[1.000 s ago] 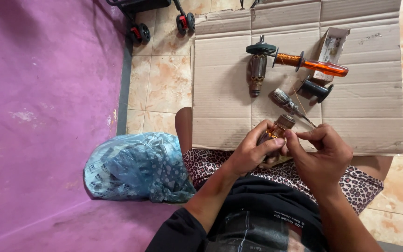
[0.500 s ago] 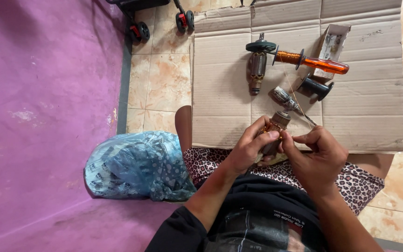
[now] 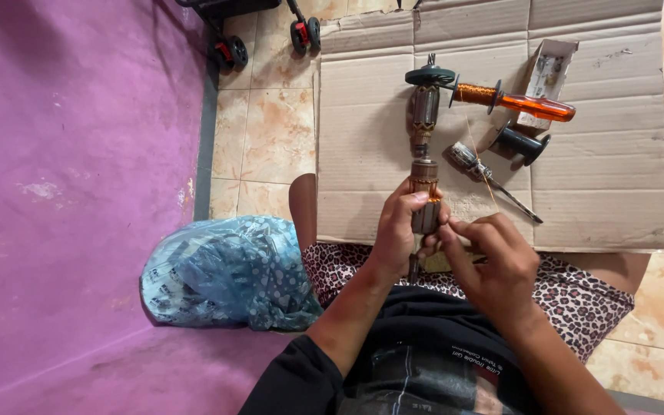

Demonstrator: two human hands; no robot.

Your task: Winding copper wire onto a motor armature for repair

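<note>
Motor rotor (image 3: 425,201) upright over the lap, at the near edge of the cardboard sheet (image 3: 601,192). Gripped around its middle by the left hand (image 3: 398,230); right hand (image 3: 493,257) just beside, fingertips pinched on thin copper wire (image 3: 479,165). Farther out on the cardboard: second rotor (image 3: 424,107), orange-handled screwdriver (image 3: 512,101), black spool (image 3: 520,144), small box (image 3: 547,69). Blue plastic bag (image 3: 224,273) left, on the tiled floor (image 3: 263,146).
</note>
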